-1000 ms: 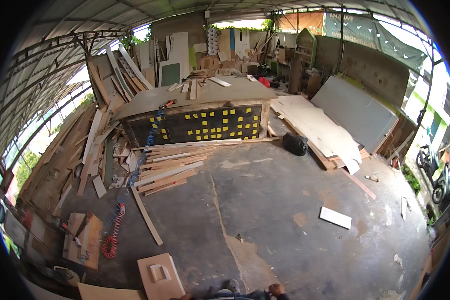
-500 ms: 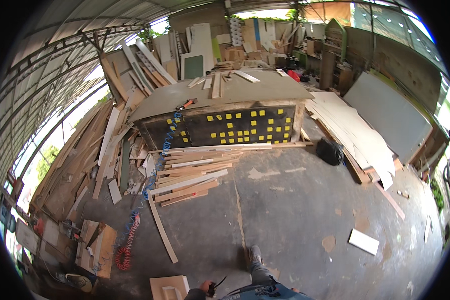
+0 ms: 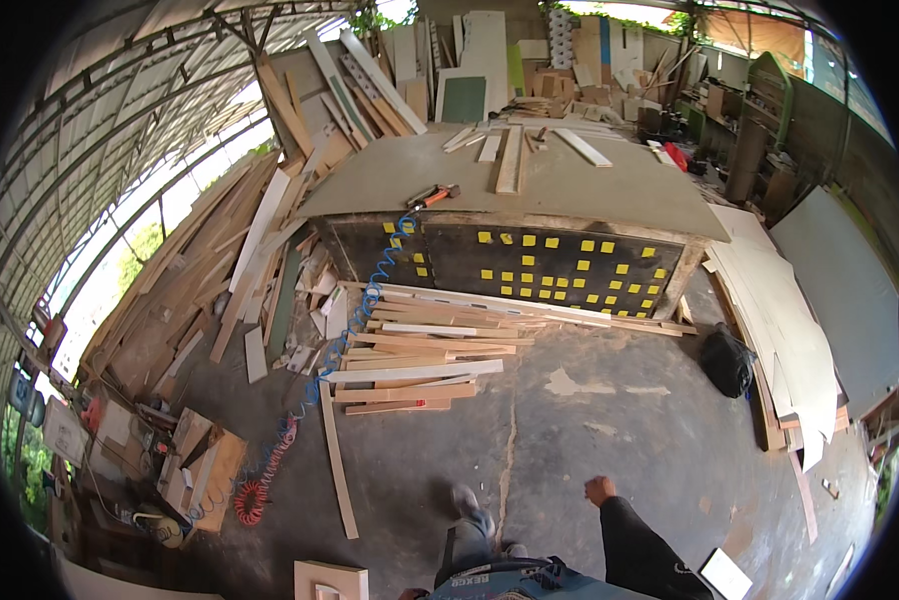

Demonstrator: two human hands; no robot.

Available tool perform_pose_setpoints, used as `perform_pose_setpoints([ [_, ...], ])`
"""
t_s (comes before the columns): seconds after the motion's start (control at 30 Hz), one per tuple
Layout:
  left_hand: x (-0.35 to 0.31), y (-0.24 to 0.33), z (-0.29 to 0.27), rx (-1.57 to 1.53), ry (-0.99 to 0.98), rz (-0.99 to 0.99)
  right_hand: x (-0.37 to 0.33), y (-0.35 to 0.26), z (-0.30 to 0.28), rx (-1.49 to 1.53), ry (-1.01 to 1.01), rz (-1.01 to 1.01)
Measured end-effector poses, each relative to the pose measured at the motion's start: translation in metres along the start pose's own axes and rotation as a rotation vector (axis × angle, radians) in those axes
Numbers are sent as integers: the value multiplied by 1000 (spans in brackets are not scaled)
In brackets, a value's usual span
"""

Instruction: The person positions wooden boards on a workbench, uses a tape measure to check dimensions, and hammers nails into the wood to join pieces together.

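Held out over the concrete floor, my right hand (image 3: 599,489) has its fingers curled in, and nothing shows in it. My left hand (image 3: 415,594) barely shows at the lower edge, its fingers hidden. Beside it is a pale wooden box-like piece (image 3: 332,580). Ahead, several wooden strips (image 3: 420,372) lie piled on the floor before a large workbench (image 3: 610,190). An orange and black air tool (image 3: 435,196) rests on the bench's near edge, with a blue coiled hose (image 3: 378,275) hanging down from it.
Boards (image 3: 170,270) lean and lie in heaps on the left. A wooden crate (image 3: 215,480) and a red coiled hose (image 3: 253,502) are at lower left. Pale sheets (image 3: 780,310) and a black bag (image 3: 727,362) lie on the right. A white board (image 3: 726,575) is at lower right.
My view has shifted as I walk forward, with the bench larger. My right hand has swung forward into view. My left hand, which had a dark thing at it, has dropped mostly out of view.
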State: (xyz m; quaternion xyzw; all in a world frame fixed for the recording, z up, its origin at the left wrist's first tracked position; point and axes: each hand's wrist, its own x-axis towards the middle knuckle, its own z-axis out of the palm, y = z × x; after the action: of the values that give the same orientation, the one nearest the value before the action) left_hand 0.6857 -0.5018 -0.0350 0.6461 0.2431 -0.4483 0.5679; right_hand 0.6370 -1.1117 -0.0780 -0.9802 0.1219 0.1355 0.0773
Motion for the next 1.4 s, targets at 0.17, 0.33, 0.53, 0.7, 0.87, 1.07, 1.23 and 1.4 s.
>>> perform_pose_setpoints([
  [0.17, 62, 68, 2, -37, 16, -47, 148, -57, -64, 1176, -3, 453],
  [0.33, 147, 170, -20, -90, 15, -65, 274, -89, -77, 1216, -277, 387],
  [0.53, 254, 315, -74, -421, -135, 67, 421, -72, -112, 1399, -377, 362],
  [0.7, 265, 505, -93, -279, 174, 313, 544, -96, -173, 1595, -321, 528],
  [0.87, 277, 562, -98, -403, 249, 417, 707, -126, -277, 1363, -229, 350],
  [1.07, 276, 552, -72, -781, 556, 65, 915, -175, -381, 1283, -247, 260],
  [1.23, 290, 544, -51, -991, 568, 36, 1091, -182, -431, 1530, -88, 117],
  [1.4, 290, 578, 9, -1221, 753, 86, 1204, -211, -479, 1564, -4, 300],
])
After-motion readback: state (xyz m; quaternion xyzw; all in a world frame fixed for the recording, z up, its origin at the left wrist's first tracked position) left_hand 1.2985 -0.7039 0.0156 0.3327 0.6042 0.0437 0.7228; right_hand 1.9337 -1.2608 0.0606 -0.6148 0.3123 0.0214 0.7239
